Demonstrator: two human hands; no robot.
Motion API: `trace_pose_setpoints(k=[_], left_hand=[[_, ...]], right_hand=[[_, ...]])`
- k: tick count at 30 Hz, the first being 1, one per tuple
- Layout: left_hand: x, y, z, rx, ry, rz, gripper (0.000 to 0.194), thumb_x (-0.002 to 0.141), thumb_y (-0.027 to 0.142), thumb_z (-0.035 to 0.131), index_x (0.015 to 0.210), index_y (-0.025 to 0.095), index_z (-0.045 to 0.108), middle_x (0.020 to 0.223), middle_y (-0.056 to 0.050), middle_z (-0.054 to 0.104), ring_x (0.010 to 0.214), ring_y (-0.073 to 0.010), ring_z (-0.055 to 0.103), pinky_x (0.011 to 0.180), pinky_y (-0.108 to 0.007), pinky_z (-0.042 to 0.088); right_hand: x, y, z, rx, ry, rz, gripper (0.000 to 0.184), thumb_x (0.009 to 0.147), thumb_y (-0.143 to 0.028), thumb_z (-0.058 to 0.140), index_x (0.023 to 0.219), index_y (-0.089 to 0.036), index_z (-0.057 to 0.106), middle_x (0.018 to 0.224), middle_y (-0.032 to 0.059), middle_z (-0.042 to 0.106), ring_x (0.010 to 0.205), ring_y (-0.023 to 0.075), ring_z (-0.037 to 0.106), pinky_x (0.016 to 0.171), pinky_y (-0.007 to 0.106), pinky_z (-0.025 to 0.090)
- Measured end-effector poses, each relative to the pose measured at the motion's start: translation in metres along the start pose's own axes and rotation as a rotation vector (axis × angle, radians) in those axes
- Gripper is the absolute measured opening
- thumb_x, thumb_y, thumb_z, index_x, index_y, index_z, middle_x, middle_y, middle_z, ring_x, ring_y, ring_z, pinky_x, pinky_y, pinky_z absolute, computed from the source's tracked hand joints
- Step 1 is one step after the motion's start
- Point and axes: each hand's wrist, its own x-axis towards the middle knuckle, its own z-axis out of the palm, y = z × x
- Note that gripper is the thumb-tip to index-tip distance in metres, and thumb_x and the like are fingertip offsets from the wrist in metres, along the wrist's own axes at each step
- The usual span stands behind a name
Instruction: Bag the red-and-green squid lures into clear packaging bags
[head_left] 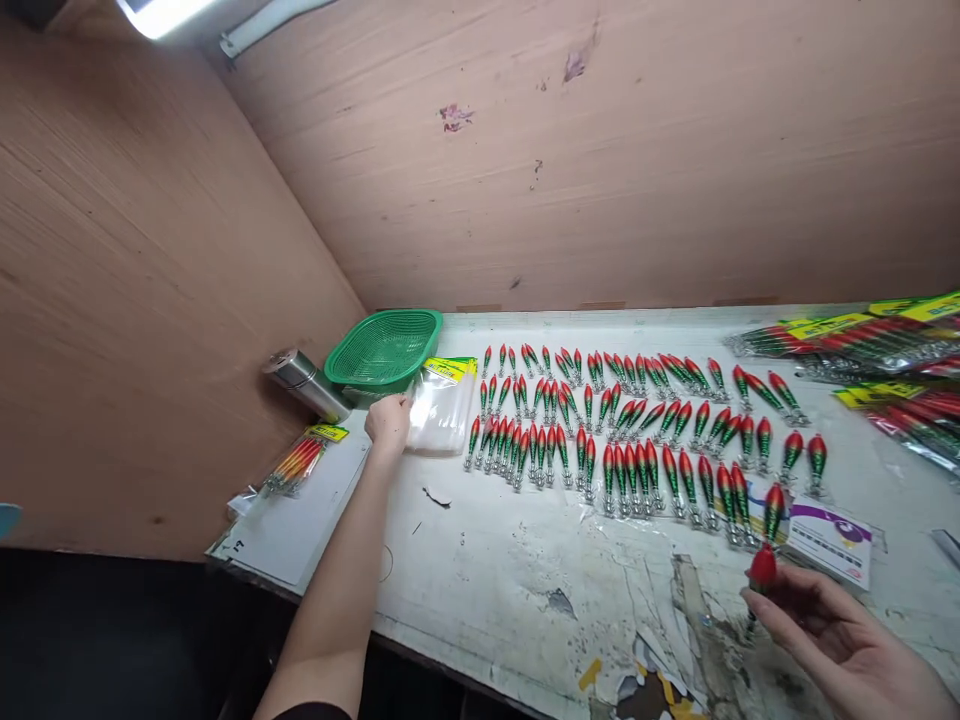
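Note:
My left hand (389, 424) reaches to the far left of the table, fingers curled closed at the near-left edge of a stack of clear plastic bags (441, 412) with yellow-green headers. Its fingertips are partly hidden, but they seem to pinch a bag. At the lower right, my right hand (847, 635) holds a red and green squid jig (763, 568) between thumb and fingers, red end up. Just above it another squid jig (775, 512) overlaps a white and purple card box (831, 538). Several rows of like squid jigs (634, 470) lie between my hands.
Behind my left hand stands a green plastic basket (386, 350), with a steel flask (306, 385) leaning beside it. A packet of orange lures (298, 460) lies on a white board (300, 530). Packed lures (892, 340) are piled at right. Wooden walls (600, 180) enclose the table.

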Motion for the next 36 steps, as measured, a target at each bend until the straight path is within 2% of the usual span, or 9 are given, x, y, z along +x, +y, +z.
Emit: trace_pose_setpoints(k=[4,7,10,15,19,23,27,31,36], left_hand=[[-0.015,0.006,-0.012,-0.215,0.007,0.004,0.028,0.088,0.032,0.057,0.112,0.018,0.06,0.123,-0.009,0.057,0.107,-0.0226,0.057,0.09,-0.044,0.049],[-0.038,0.007,-0.016,-0.465,-0.036,-0.005,0.022,0.089,0.03,0.056,0.102,0.014,0.062,0.109,-0.007,0.065,0.099,-0.0207,0.062,0.085,-0.039,0.051],[-0.069,0.006,-0.009,-0.741,-0.153,-0.046,0.013,0.083,0.019,0.06,0.096,0.016,0.058,0.095,-0.005,0.07,0.083,-0.0131,0.067,0.079,-0.029,0.053],[-0.116,0.008,0.012,-1.064,-0.305,-0.16,0.032,0.07,0.008,0.07,0.097,0.02,0.056,0.079,0.003,0.069,0.073,-0.0075,0.068,0.074,-0.019,0.054],[-0.146,0.016,0.026,-1.174,-0.464,-0.266,0.027,0.068,0.011,0.074,0.093,0.015,0.064,0.073,-0.001,0.07,0.071,-0.0112,0.069,0.069,-0.021,0.056],[-0.178,0.021,0.044,-1.254,-0.553,-0.325,0.028,0.06,0.025,0.084,0.079,0.016,0.066,0.07,0.001,0.07,0.076,-0.0153,0.07,0.066,-0.023,0.056],[-0.202,0.024,0.06,-1.301,-0.599,-0.338,0.031,0.055,0.032,0.086,0.07,0.016,0.064,0.074,-0.001,0.071,0.078,-0.0165,0.07,0.07,-0.025,0.056],[-0.215,0.029,0.066,-1.276,-0.646,-0.33,0.027,0.062,0.029,0.083,0.081,0.015,0.07,0.094,-0.006,0.072,0.087,-0.0184,0.07,0.077,-0.027,0.056],[-0.224,0.033,0.066,-1.322,-0.718,-0.425,0.027,0.065,0.036,0.08,0.079,0.014,0.071,0.096,-0.009,0.074,0.08,-0.0207,0.071,0.072,-0.03,0.058]], right_hand=[[0.002,-0.002,0.002,-0.045,-0.109,0.049,0.044,0.056,-0.053,0.077,0.085,-0.02,0.068,0.084,0.0066,0.07,0.076,0.0221,0.067,0.059,0.023,0.057],[0.001,-0.01,0.01,-0.027,-0.06,-0.009,0.042,0.058,-0.054,0.075,0.081,-0.02,0.066,0.081,0.0054,0.067,0.074,0.0204,0.065,0.059,0.022,0.056],[-0.005,-0.021,0.02,0.002,-0.002,-0.048,0.04,0.061,-0.055,0.072,0.082,-0.021,0.065,0.078,0.0038,0.066,0.071,0.0186,0.064,0.06,0.021,0.055],[-0.018,-0.037,0.031,-0.048,-0.044,-0.12,0.033,0.071,-0.05,0.068,0.089,-0.023,0.061,0.077,0.0014,0.063,0.066,0.015,0.062,0.062,0.02,0.053],[-0.024,-0.054,0.041,-0.026,-0.106,-0.168,0.029,0.076,-0.047,0.067,0.092,-0.023,0.062,0.08,0.0032,0.064,0.069,0.0162,0.062,0.064,0.022,0.053],[-0.027,-0.07,0.053,0.002,-0.208,-0.359,0.018,0.085,-0.04,0.059,0.09,-0.023,0.063,0.091,0.0069,0.064,0.087,0.0204,0.063,0.074,0.025,0.054],[-0.026,-0.081,0.059,-0.188,-0.277,-0.516,0.017,0.092,-0.031,0.051,0.104,-0.023,0.06,0.091,0.0066,0.063,0.085,0.0186,0.063,0.073,0.026,0.053],[-0.024,-0.089,0.063,-0.434,-0.301,-0.722,0.036,0.093,-0.023,0.049,0.129,-0.024,0.049,0.09,0.0061,0.062,0.084,0.018,0.06,0.073,0.027,0.052],[-0.02,-0.082,0.069,-0.516,-0.264,-0.778,0.028,0.095,-0.018,0.044,0.121,-0.021,0.054,0.083,0.0061,0.056,0.077,0.0164,0.057,0.064,0.024,0.049]])
